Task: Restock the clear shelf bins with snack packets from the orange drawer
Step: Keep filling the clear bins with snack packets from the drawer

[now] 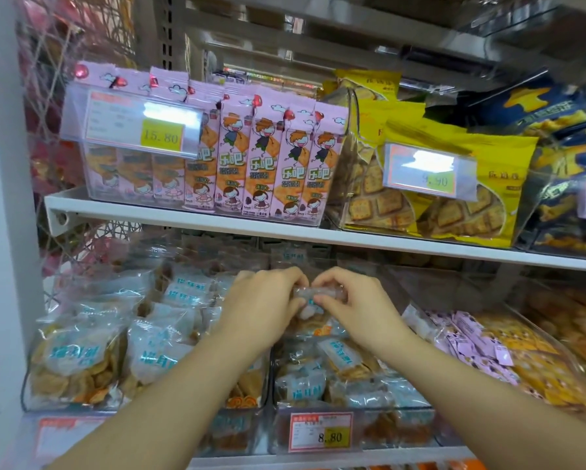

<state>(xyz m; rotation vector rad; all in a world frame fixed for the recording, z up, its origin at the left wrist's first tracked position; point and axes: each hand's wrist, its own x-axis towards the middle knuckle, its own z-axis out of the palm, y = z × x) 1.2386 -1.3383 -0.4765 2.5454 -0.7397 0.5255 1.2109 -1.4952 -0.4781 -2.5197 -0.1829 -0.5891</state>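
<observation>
The left hand [264, 298] and right hand [357, 301] together pinched a small clear-wrapped snack packet [322, 295] over the middle clear plastic shelf bin [400, 410]. Dropped carelessly, it might slide off the heap into a neighbouring bin.

Readable stuff: the 10 o'clock tag [162, 137] says 15.80, stuck on the bin of pink packets [261, 164] branded 乐吧. The 2 o'clock tag [437, 180] in front of the yellow bags [417, 130] says 9.90. The 6 o'clock tag [329, 436] says 8.80, and the blue print on the clear packets [156, 354] is too blurry to read.
</observation>
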